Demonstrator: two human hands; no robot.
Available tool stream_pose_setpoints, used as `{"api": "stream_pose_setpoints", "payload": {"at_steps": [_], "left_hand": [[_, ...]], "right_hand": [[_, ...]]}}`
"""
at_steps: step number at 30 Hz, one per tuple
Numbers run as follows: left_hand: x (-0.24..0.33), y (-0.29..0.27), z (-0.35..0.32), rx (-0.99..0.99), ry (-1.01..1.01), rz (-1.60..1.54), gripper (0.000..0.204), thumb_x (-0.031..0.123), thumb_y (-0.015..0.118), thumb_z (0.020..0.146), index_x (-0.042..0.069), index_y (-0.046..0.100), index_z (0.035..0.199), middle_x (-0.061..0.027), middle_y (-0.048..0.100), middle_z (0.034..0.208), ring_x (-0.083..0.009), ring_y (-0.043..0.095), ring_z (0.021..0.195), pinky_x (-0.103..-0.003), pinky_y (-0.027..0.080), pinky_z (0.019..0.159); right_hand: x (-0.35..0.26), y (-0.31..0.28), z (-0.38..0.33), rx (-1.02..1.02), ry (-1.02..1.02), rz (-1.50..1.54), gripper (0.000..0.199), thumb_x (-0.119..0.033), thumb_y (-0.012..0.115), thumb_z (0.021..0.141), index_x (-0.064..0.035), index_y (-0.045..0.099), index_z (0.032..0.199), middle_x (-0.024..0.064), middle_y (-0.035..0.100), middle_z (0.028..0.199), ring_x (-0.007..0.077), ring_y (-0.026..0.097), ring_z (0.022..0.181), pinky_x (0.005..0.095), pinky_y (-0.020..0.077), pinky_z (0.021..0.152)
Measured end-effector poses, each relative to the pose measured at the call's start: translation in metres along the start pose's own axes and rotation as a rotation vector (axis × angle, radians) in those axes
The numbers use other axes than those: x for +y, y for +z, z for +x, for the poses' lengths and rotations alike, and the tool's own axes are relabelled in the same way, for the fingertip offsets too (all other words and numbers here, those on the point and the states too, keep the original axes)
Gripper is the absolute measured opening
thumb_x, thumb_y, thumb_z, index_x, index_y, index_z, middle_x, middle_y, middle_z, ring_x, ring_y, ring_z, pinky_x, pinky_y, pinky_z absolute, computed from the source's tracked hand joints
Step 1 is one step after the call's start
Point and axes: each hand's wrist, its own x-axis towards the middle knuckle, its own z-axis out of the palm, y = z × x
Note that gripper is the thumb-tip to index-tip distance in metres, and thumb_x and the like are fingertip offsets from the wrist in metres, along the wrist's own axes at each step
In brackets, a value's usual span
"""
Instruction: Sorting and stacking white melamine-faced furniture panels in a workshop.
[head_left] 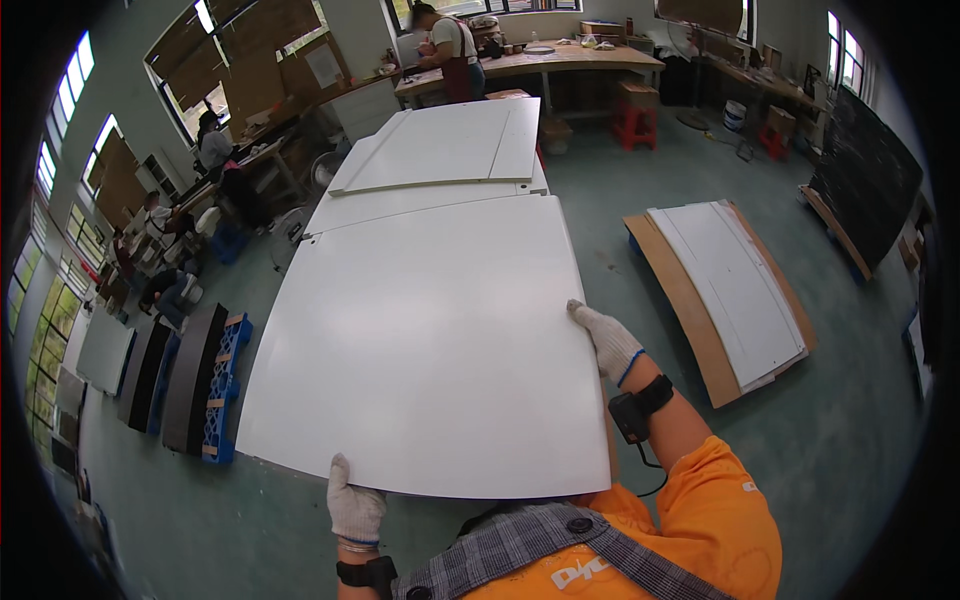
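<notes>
A large flat white panel (430,340) fills the middle of the view, its near edge close to my body. My left hand (354,505), in a white knitted glove, grips the panel's near edge left of its middle, with the thumb on top and the other fingers hidden underneath. Along the right edge, my right hand (606,338), gloved the same way, holds the panel with fingertips on the upper face. Beyond the panel's far edge lies another white panel (440,145) with raised strips, on top of further white boards.
Right of me, white panels (730,290) lie stacked on brown board. To the left stand dark stacks (193,380) on a blue pallet (225,390). People work at benches; one person (455,50) stands by the far wooden table (550,58). A red stool (635,122) sits near it.
</notes>
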Motion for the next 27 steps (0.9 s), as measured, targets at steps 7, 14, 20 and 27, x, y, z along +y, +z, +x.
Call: {"api": "stream_pose_setpoints", "payload": {"at_steps": [7, 14, 20, 27], "left_hand": [[-0.001, 0.003, -0.001, 0.007, 0.016, 0.013, 0.031, 0.024, 0.047, 0.095, 0.002, 0.050, 0.117, -0.0129, 0.058, 0.115, -0.0267, 0.057, 0.106, -0.040, 0.050, 0.091], [0.000, 0.003, -0.003, -0.001, 0.011, 0.027, 0.033, 0.026, 0.047, 0.095, 0.001, 0.049, 0.118, -0.0127, 0.057, 0.116, -0.0262, 0.056, 0.109, -0.041, 0.049, 0.093], [-0.004, -0.002, 0.006, 0.033, 0.021, 0.046, 0.037, 0.029, 0.049, 0.095, 0.001, 0.048, 0.120, -0.0121, 0.056, 0.119, -0.0258, 0.055, 0.109, -0.041, 0.047, 0.094], [0.001, -0.006, 0.002, 0.036, -0.028, 0.074, 0.039, 0.030, 0.052, 0.094, 0.000, 0.049, 0.120, -0.0117, 0.056, 0.120, -0.0245, 0.055, 0.108, -0.041, 0.047, 0.094]], "right_hand": [[0.004, 0.001, 0.002, 0.032, -0.005, 0.036, 0.063, -0.048, 0.057, 0.088, 0.0101, 0.051, 0.112, 0.0233, 0.059, 0.096, 0.0261, 0.063, 0.077, 0.0366, 0.0541, 0.058], [0.003, 0.005, 0.002, 0.048, 0.031, 0.126, 0.053, -0.041, 0.057, 0.090, 0.0080, 0.052, 0.108, 0.0188, 0.060, 0.091, 0.0219, 0.064, 0.073, 0.0315, 0.0539, 0.052], [0.011, -0.006, 0.012, 0.037, 0.024, 0.199, 0.051, -0.038, 0.060, 0.088, 0.0080, 0.052, 0.110, 0.0197, 0.061, 0.093, 0.0220, 0.065, 0.073, 0.0355, 0.0557, 0.057], [0.001, -0.003, 0.000, -0.045, 0.048, 0.173, 0.050, -0.040, 0.060, 0.088, 0.0039, 0.055, 0.110, 0.0163, 0.062, 0.095, 0.0219, 0.065, 0.075, 0.0365, 0.0553, 0.065]]}}
